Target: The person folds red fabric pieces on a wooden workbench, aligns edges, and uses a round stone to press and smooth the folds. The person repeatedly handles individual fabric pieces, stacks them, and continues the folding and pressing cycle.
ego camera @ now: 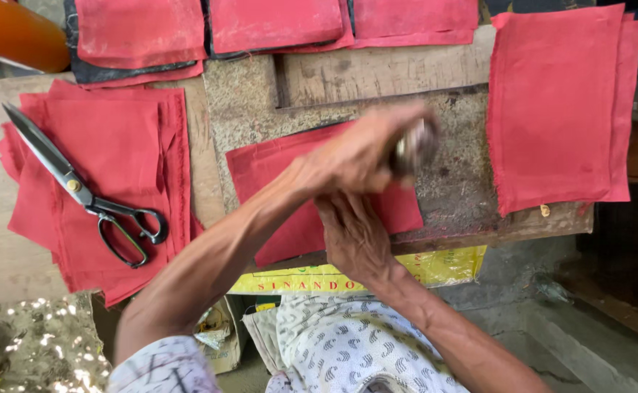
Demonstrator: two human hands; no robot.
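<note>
Near the tabletop's (253, 109) front edge, the left hand (352, 156) clenches a blurred metal tool (415, 145); the right hand (355, 236), grip released, presses flat on a red cloth piece (275, 175).

The left hand (355, 156) is clenched round a blurred metal tool (415, 145) above a red cloth (282, 189) lying at the near edge of the worn wooden bench (464, 182), while the right hand (352, 236) lies flat on that cloth just beneath it. Black-handled scissors (86, 193) rest on a red stack (122, 153) toward the bench's left edge, another red stack (559, 109) sits near the right edge, and three more piles (275, 25) line the far edge, with an orange object (13, 33) at the far left corner
</note>
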